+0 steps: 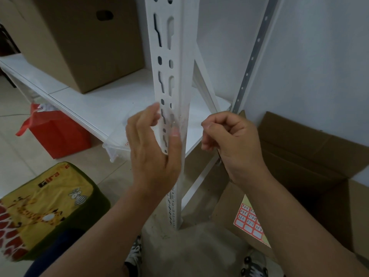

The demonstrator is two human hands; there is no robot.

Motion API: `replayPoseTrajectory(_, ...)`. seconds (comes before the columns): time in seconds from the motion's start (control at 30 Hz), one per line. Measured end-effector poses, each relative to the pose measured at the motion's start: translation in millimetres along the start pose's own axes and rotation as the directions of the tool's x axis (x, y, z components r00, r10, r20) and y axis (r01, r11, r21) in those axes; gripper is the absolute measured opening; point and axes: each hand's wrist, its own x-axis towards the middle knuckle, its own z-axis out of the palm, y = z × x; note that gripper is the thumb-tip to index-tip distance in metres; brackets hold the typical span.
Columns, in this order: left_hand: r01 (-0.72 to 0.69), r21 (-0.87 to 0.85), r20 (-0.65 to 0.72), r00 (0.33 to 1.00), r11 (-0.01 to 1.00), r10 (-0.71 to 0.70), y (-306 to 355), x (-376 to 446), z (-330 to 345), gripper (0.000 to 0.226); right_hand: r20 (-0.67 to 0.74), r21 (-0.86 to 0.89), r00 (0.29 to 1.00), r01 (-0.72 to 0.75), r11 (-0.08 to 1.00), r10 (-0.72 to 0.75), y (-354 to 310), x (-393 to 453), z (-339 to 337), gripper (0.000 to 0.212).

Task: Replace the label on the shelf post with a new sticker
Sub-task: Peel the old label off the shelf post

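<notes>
The white slotted post (171,80) stands upright in the middle of the view, running from the top edge down to the concrete floor (191,248).

The left hand (153,154) is on the post at about the level of the shelf (111,104). Its thumb lies flat against the post's front corner, and its fingers (147,118) reach loosely curved around the slotted left face. The hand is mostly open, and it closes on nothing that can be made out. The patch of post by the thumb looks smudged and grey; no label is legible there.

The right hand (229,140) hangs just right of the post, apart from it. It is curled nearly to a fist, thumb and fingertips pinched together. Whether a sticker sits in that pinch cannot be told.

The sticker sheet (250,222), red-bordered labels on yellow backing, some with handwriting, lies low on the right against an open box (311,156) and partly behind the right forearm.

A closed box (79,43) sits on the shelf. On the tiled floor at left are a red bag (58,134) and a yellow cushion (46,206) printed with giraffes. 2 shoes (135,254) show at the bottom edge.
</notes>
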Motion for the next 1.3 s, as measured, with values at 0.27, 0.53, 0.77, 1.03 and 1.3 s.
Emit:
replayPoseTrajectory(0.27,-0.224,-0.127,0.125,0.963,0.966,0.24,21.0,-14.4,-1.0,0.018,0.25,0.203,0.959,-0.187,0.961,0.134,-0.7,-3.5,-5.7,0.01)
replayPoseTrajectory(0.53,0.116,-0.438,0.222,0.975,0.891,-0.018,30.3,-7.2,-12.6,0.012,0.283,0.098,0.957,-0.093,0.991,0.062,4.8,-1.4,-10.2,0.016)
replayPoseTrajectory(0.77,0.241,-0.442,0.282,0.952,0.864,-0.121,26.4,-3.3,-18.4,0.005,0.142,-0.333,0.973,0.22,0.917,-0.182,12.8,-0.7,-6.6,0.036)
replayPoseTrajectory(1.03,0.076,-0.302,0.318,0.948,0.95,0.025,14.7,-2.5,-20.3,0.011,0.156,-0.532,0.928,0.368,0.763,-0.338,22.2,0.4,-2.8,0.049)
replayPoseTrajectory(1.3,-0.258,-0.004,0.432,0.871,0.966,0.234,0.8,10.5,-29.0,0.01,0.277,-0.705,0.801,0.544,0.454,-0.53,24.5,4.7,-7.2,0.053)
